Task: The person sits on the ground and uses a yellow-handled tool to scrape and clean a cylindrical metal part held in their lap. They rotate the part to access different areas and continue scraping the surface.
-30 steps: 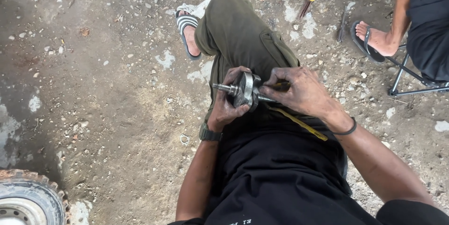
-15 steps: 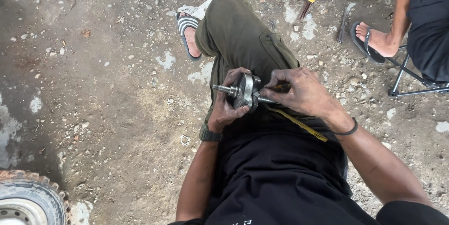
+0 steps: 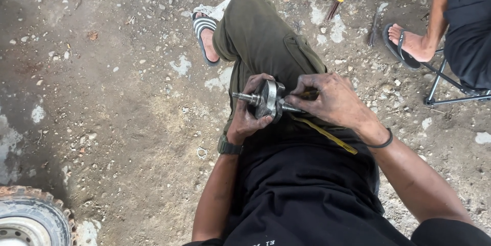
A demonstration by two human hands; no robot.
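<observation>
Centrally, a metal crankshaft [image 3: 268,100] lies crosswise over the person's lap, above the olive trouser leg [image 3: 266,41]. Its left hand [image 3: 249,113] is clenched around the round web from below, while the right hand [image 3: 332,102] grips the shaft end just beside it. A yellow strap [image 3: 327,134] lies under the right wrist. Farther off, a knobby tyre [image 3: 30,215] rests on the dirt ground [image 3: 117,97].

One crankshaft [image 3: 268,101] — one tyre [image 3: 31,219] — two sandals [image 3: 203,39].

The crankshaft [image 3: 268,100] lies on the thigh [image 3: 266,46], between the left hand [image 3: 248,115] and right hand [image 3: 330,100]; a tyre [image 3: 30,215] sits far left.
</observation>
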